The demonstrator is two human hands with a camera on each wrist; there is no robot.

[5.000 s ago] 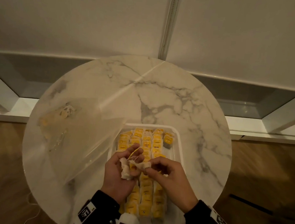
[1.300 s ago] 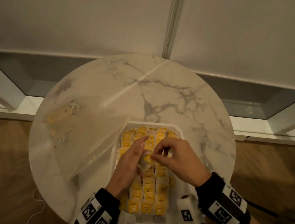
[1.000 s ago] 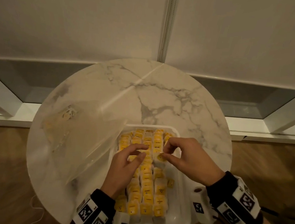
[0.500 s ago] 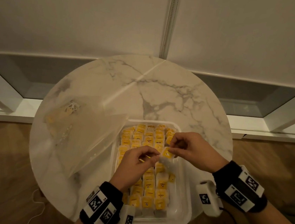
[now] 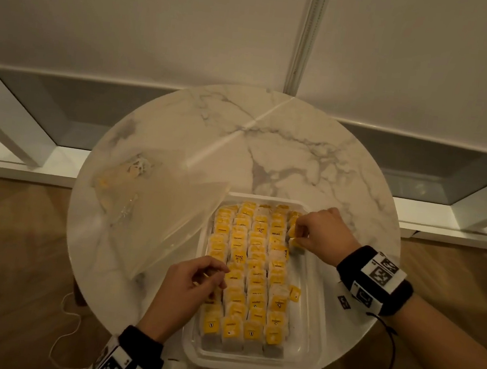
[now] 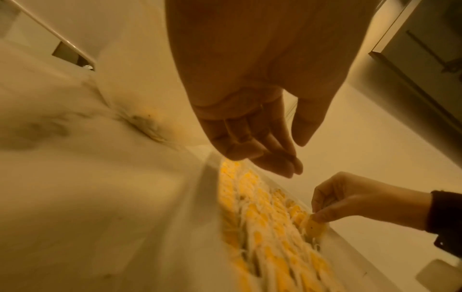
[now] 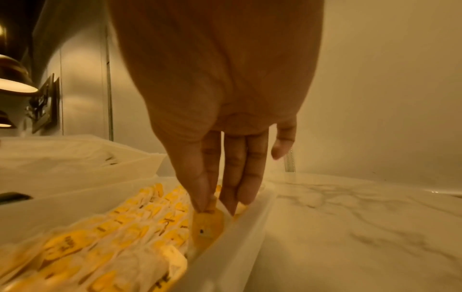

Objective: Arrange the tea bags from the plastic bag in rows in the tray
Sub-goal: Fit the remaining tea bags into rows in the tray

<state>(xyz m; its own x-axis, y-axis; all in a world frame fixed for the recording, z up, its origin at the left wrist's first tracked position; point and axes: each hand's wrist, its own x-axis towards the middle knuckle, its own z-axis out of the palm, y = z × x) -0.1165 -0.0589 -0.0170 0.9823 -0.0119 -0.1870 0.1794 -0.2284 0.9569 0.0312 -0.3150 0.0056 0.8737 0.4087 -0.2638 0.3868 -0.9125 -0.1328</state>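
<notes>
A clear plastic tray on the round marble table holds several rows of tea bags with yellow tags. My right hand is over the tray's far right corner and pinches the yellow tag of a tea bag between thumb and fingers, low against the tray's right wall. My left hand hovers above the tray's left edge, fingers loosely curled and empty. The crumpled plastic bag lies left of the tray with a few tea bags inside.
One loose yellow tag lies off the rows near the tray's right side. The table's far half shows bare marble. A wall with a white frame stands behind; wooden floor lies on both sides, with a thin cord at the lower left.
My right hand carried the tea bag from the tray's middle to its far right corner. My left hand let go of it and drew back toward the tray's left edge.
</notes>
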